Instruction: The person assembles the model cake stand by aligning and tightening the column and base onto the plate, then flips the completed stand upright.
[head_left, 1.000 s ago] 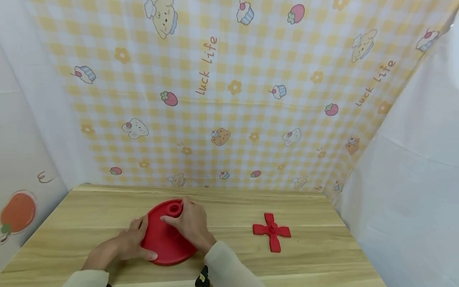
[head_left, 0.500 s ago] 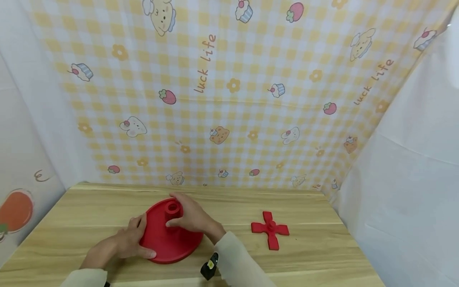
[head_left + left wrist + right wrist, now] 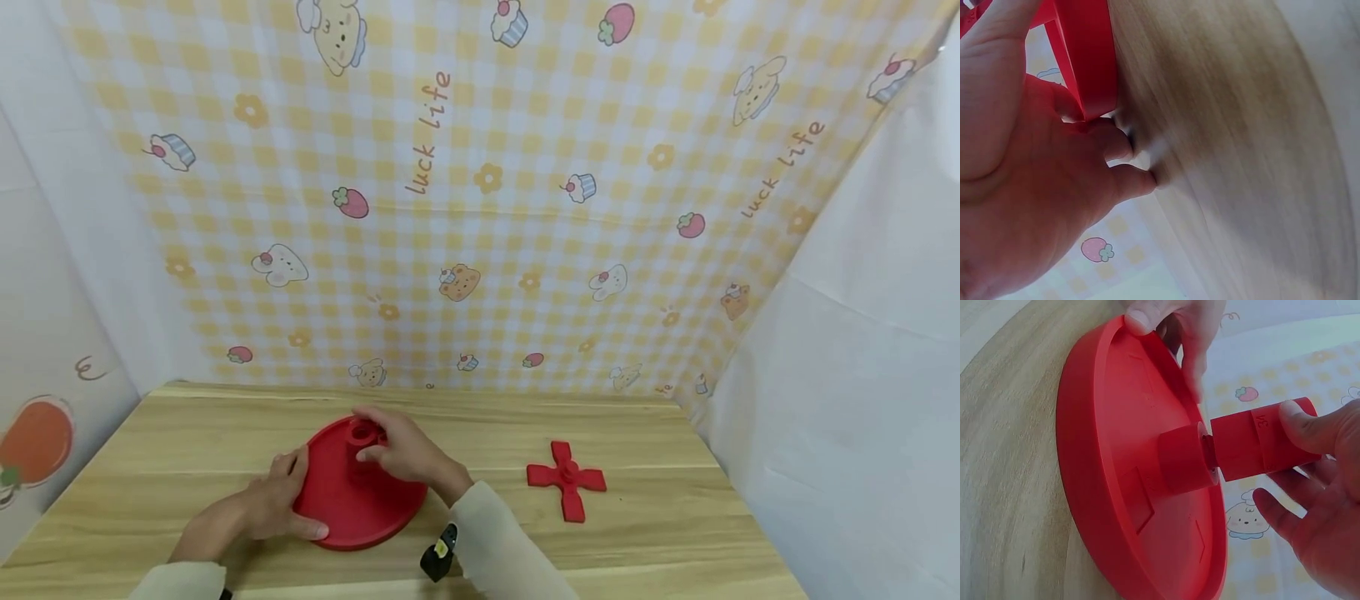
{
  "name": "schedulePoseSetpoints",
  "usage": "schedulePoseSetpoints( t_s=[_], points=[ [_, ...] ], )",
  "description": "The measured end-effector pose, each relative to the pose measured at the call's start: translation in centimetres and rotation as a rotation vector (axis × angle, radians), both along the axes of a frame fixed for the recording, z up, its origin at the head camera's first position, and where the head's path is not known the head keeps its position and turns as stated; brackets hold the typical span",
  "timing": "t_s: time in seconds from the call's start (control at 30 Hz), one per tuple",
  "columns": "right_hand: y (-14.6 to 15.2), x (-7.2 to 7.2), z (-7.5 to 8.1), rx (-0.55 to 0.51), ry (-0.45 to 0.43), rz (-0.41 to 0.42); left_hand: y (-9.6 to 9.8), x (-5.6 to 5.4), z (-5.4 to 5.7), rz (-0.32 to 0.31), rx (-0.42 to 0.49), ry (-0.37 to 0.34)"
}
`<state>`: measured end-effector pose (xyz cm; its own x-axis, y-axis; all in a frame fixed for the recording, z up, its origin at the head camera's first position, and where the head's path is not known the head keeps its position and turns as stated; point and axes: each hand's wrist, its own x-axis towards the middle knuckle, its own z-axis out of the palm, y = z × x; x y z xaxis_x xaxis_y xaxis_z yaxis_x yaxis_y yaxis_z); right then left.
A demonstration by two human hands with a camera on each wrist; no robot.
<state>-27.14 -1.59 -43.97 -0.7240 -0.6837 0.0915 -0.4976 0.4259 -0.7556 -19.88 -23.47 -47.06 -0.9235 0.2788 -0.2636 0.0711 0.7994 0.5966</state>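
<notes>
A red round base (image 3: 363,517) with a raised rim lies on the wooden table. My left hand (image 3: 258,510) holds its left edge; in the right wrist view the thumb is over the rim and the fingers are behind. At the middle of the base stands a short collar (image 3: 1179,459). My right hand (image 3: 408,450) grips a red hollow cylinder (image 3: 1241,444) between thumb and fingers. The cylinder's narrower end sits in the collar's mouth, with a thin gap showing between the two bodies.
A red cross-shaped piece (image 3: 568,477) with a central peg lies on the table (image 3: 660,533), to the right of my right hand. A checked cloth (image 3: 480,242) hangs behind the table. A black device (image 3: 438,552) hangs at my right wrist.
My right hand has shifted its grasp around the cylinder, moving back to the right and showing more of the base's right side. My left hand stays at the rim.
</notes>
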Motion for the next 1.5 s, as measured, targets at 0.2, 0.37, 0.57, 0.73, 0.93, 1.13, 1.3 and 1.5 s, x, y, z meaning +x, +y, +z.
schedulePoseSetpoints(
  t_s=[0.2, 0.37, 0.57, 0.73, 0.93, 1.13, 1.3, 1.5],
  points=[
    [-0.4, 0.2, 0.2, 0.051, 0.048, -0.096, 0.0, -0.1, -0.1, 0.000, 0.008, -0.004],
    [-0.8, 0.5, 0.0, 0.072, 0.091, -0.202, -0.1, -0.1, -0.2, 0.009, 0.001, -0.019],
    [-1.3, 1.3, -0.6, 0.041, 0.111, -0.307, -0.1, -0.1, -0.2, 0.006, 0.000, -0.023],
    [-1.8, 1.6, -1.0, 0.037, 0.136, -0.370, -0.1, -0.1, -0.1, -0.002, -0.016, -0.008],
    [-1.4, 1.6, -1.0, 0.086, 0.125, -0.345, -0.1, -0.2, -0.1, -0.006, -0.001, -0.013],
    [-0.7, 1.1, -0.7, 0.019, -0.007, -0.157, -0.2, -0.2, -0.2, -0.005, 0.011, -0.001],
    [-0.1, 0.5, -0.7, -0.077, -0.083, -0.054, -0.2, -0.2, -0.2, -0.011, 0.017, -0.003],
    [-0.2, 0.3, -0.6, -0.024, -0.028, -0.054, -0.2, -0.3, -0.2, -0.007, 0.006, -0.005]
  ],
)
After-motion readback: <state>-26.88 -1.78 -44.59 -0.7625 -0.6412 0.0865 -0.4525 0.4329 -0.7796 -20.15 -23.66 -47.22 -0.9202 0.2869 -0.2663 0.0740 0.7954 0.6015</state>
